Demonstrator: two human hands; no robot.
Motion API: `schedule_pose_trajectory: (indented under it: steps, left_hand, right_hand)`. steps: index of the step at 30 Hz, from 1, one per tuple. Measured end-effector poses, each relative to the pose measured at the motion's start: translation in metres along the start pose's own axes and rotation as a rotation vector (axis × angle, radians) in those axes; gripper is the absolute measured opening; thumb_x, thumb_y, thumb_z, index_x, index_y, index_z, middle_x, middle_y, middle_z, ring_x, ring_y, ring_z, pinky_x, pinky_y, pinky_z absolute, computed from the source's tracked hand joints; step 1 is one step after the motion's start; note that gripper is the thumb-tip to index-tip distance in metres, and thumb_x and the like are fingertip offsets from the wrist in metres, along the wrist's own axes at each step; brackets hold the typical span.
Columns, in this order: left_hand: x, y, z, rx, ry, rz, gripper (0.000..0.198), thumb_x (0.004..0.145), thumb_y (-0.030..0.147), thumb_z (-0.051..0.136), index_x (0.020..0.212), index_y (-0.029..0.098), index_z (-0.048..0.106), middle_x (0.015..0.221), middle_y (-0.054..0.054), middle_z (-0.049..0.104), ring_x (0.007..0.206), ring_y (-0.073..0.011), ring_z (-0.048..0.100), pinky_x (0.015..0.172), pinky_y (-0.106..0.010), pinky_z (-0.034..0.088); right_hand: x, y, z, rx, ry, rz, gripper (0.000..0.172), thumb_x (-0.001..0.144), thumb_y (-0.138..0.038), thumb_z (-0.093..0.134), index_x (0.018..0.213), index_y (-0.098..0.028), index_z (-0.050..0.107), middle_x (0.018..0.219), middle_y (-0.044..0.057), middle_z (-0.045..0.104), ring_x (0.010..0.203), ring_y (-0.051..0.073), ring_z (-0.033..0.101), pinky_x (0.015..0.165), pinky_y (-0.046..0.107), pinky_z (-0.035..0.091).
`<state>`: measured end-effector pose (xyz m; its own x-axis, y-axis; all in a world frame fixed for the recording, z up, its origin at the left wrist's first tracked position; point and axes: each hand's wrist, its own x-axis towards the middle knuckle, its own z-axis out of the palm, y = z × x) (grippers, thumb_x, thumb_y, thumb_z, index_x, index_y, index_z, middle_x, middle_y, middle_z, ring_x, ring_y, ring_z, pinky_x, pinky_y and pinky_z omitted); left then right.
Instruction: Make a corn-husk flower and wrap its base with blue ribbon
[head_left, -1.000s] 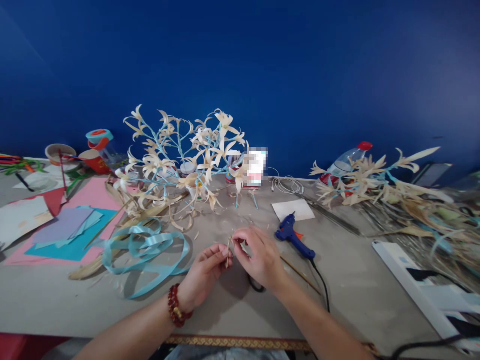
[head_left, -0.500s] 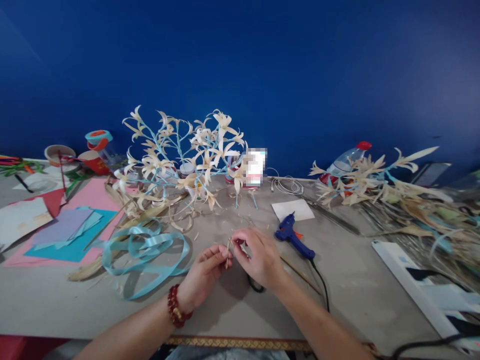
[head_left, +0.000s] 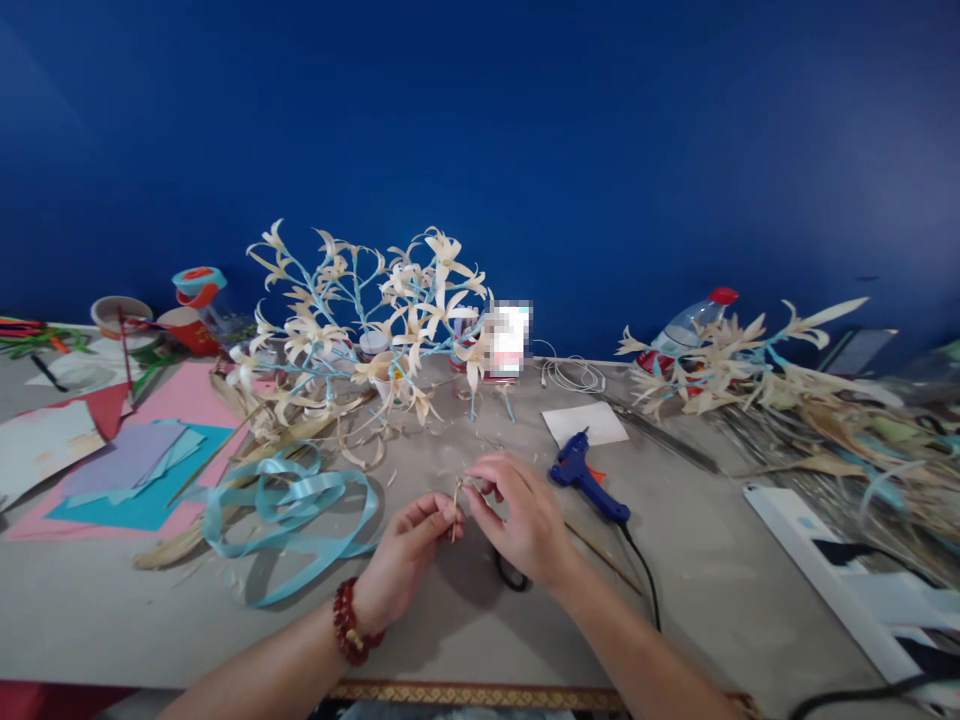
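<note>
Between the thumb and forefinger of my left hand [head_left: 412,545] is a thin straw-coloured strip [head_left: 455,508], held roughly upright. My right hand [head_left: 521,515] is closed at the strip's upper end, thumb and forefinger pinched there. The strip is too small to make out in detail, and my fingers hide part of it. To the right of that hand lies a blue glue gun [head_left: 589,475] with its nozzle over a white card [head_left: 585,424]. Left of my hands, a loose light-blue ribbon [head_left: 292,500] lies in loops. Behind stand handmade cream flowers [head_left: 405,310] on blue-wrapped stems.
Coloured paper sheets [head_left: 127,480] and dry husks [head_left: 176,548] lie at the left. More flowers [head_left: 727,350] lean by a red-capped bottle [head_left: 694,325] at the right, near dried stalks and a white power strip [head_left: 810,570]. A thin stick [head_left: 604,555] lies beside my right forearm.
My right thumb and fingers have shifted slightly at the strip's top end. Both hands stay in nearly the same place, and the view has tilted a little.
</note>
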<state>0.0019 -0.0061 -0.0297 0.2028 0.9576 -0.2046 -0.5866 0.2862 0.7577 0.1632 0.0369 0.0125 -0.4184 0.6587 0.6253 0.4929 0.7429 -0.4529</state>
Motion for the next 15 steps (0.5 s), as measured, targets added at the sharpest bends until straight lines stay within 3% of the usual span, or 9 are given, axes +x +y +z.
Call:
schedule_pose_trajectory:
  steps: [15]
  left_hand:
    - [-0.0012, -0.0067, -0.0059, 0.301, 0.046, 0.167, 0.019, 0.085, 0.034, 0.069, 0.078, 0.016, 0.065, 0.07, 0.0, 0.058, 0.07, -0.0127, 0.048, 0.069, -0.024, 0.037]
  right_hand:
    - [0.0016, -0.0023, -0.0064, 0.153, -0.061, 0.067, 0.009, 0.088, -0.013, 0.056, 0.09, -0.021, 0.059, 0.085, 0.005, 0.063, 0.077, 0.018, 0.059, 0.067, 0.03, 0.047]
